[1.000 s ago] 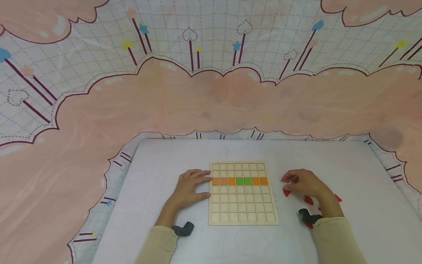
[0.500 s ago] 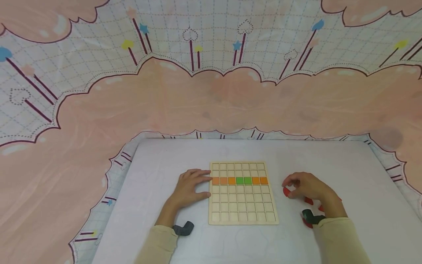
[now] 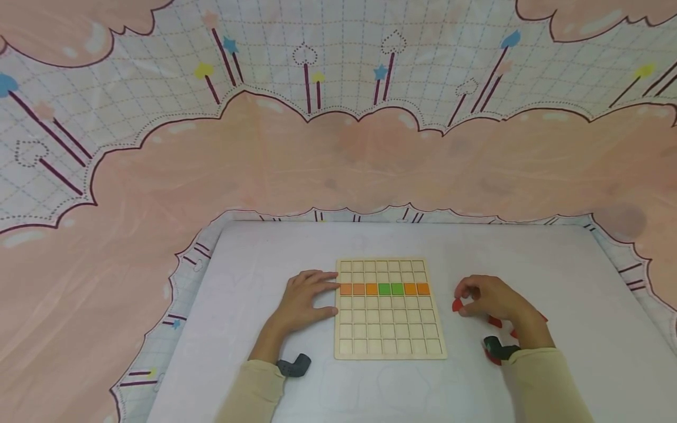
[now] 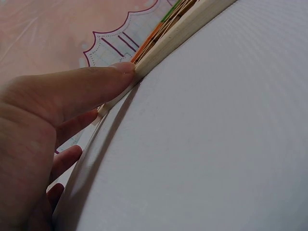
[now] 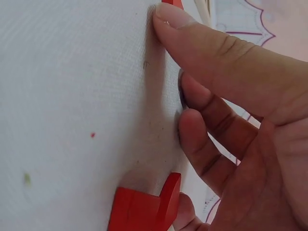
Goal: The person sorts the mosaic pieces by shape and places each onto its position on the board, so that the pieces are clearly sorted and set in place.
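Observation:
A wooden grid board (image 3: 388, 346) lies on the white table, one row filled with orange tiles (image 3: 372, 289) and green tiles (image 3: 391, 289). My left hand (image 3: 302, 302) rests beside its left edge, fingers spread and fingertips touching the rim. In the left wrist view the thumb (image 4: 96, 86) presses against the board's side (image 4: 159, 53). Right of the board, my right hand (image 3: 492, 299) pinches a small red piece (image 3: 457, 305) between thumb and forefinger, low over the table. Only a sliver of that piece (image 5: 174, 3) shows past the thumb in the right wrist view.
Several other red pieces (image 3: 495, 321) lie under and around the right hand and wrist, partly hidden. A flat one (image 5: 132, 211) shows below the fingers in the right wrist view. A patterned cloth (image 3: 338, 158) hangs behind the table (image 3: 264, 252).
My right hand has come down slightly, and its thumb and forefinger have closed round the red piece, which has shifted a little. The left hand and board have stayed still.

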Motion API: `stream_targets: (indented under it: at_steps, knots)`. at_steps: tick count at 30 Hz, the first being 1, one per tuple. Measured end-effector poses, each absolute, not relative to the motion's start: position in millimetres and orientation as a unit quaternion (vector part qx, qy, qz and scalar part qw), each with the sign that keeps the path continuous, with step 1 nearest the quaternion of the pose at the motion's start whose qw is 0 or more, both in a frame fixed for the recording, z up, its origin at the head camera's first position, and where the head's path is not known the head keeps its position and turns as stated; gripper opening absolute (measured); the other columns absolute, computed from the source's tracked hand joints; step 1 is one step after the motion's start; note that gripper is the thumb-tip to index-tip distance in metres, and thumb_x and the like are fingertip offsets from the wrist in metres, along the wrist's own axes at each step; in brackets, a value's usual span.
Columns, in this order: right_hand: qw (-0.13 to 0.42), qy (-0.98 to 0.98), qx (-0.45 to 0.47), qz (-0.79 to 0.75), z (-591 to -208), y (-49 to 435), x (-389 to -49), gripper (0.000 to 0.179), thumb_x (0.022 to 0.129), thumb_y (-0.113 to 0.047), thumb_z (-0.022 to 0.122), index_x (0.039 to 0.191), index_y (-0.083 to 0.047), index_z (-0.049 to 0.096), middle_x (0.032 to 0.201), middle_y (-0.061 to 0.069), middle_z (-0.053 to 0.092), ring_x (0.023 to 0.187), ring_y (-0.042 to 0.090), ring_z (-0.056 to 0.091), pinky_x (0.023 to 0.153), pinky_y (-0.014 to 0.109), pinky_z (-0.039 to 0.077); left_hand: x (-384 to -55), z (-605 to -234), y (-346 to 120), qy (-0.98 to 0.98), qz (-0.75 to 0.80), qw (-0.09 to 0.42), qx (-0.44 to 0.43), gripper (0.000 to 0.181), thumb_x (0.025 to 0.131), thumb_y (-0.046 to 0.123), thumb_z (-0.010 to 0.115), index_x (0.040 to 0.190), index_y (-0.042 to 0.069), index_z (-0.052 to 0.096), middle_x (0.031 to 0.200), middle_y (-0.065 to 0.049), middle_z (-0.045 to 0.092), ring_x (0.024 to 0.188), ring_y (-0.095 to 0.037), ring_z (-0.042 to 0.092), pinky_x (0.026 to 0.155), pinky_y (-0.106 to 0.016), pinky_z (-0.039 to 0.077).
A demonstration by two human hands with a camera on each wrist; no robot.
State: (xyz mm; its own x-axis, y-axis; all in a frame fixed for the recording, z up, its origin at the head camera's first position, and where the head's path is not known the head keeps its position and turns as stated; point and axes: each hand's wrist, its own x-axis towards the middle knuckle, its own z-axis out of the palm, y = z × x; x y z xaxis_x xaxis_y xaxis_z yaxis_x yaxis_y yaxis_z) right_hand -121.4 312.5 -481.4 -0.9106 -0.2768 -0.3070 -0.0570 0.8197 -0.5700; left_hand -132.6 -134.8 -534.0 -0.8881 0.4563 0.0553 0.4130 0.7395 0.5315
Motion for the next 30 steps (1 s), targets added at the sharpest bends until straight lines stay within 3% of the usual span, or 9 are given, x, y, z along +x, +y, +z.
stream_targets:
  at_steps: [12,22,30]
  knots:
    - [0.19,0.934,-0.082,-0.292,-479.8,307.1,-121.5,0.024,0.08,-0.02,0.086,0.09,-0.021,0.065,0.085,-0.002,0.06,0.088,0.02,0.053,0.073,0.03,0.045,-133.5,-536.0,-136.6,0.932,0.272,0.039,0.236,0.056,0.084,0.049,0.076,0.136,0.031,0.066,0.155,0.013,0.05,0.145,-0.02,0.038,0.118,-0.054,0.026]
    - [0.116,0.926,-0.095,-0.346,-484.3,276.9,-126.8,0.013,0.087,-0.016,0.08,0.091,-0.02,0.069,0.09,-0.004,0.068,0.091,0.018,0.061,0.082,0.032,0.053,-133.2,-534.7,-136.7,0.931,0.275,0.04,0.235,0.056,0.084,0.049,0.077,0.136,0.03,0.066,0.155,0.014,0.05,0.145,-0.02,0.038,0.117,-0.054,0.027]
    - [0.081,0.915,-0.117,-0.377,-485.2,242.7,-134.5,0.01,0.088,-0.015,0.08,0.092,-0.017,0.07,0.085,-0.004,0.068,0.084,0.015,0.061,0.076,0.024,0.052,-133.0,-533.8,-136.3,0.929,0.28,0.037,0.237,0.056,0.084,0.048,0.077,0.135,0.03,0.067,0.154,0.013,0.051,0.144,-0.021,0.039,0.117,-0.055,0.027]
